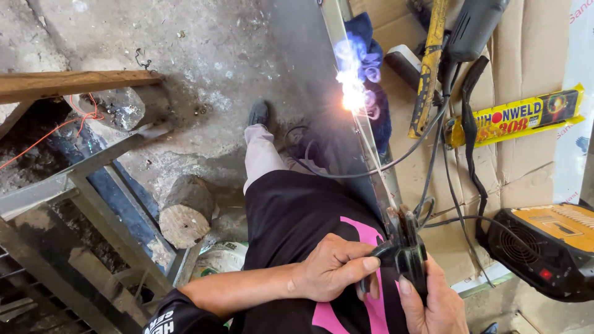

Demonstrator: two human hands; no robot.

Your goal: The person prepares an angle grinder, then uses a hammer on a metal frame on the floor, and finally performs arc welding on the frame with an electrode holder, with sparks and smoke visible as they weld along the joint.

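Both our hands grip the black electrode holder [405, 250], arc sparking far up the metal bar [365, 133].

Left hand [331, 267] and right hand [433, 303] are both closed on the holder at the bar's near end. Right of the bar: cardboard [532, 43], cables [455, 198], yellow electrode box [516, 114], welding machine [550, 247] close by. Left of the bar: our leg, log [185, 213], metal frame [93, 204], open concrete floor [210, 55] beyond.

A log [185, 212] is lying left of the metal bar [362, 133]; a welding machine [547, 247] is sitting at near right on cardboard [526, 167].
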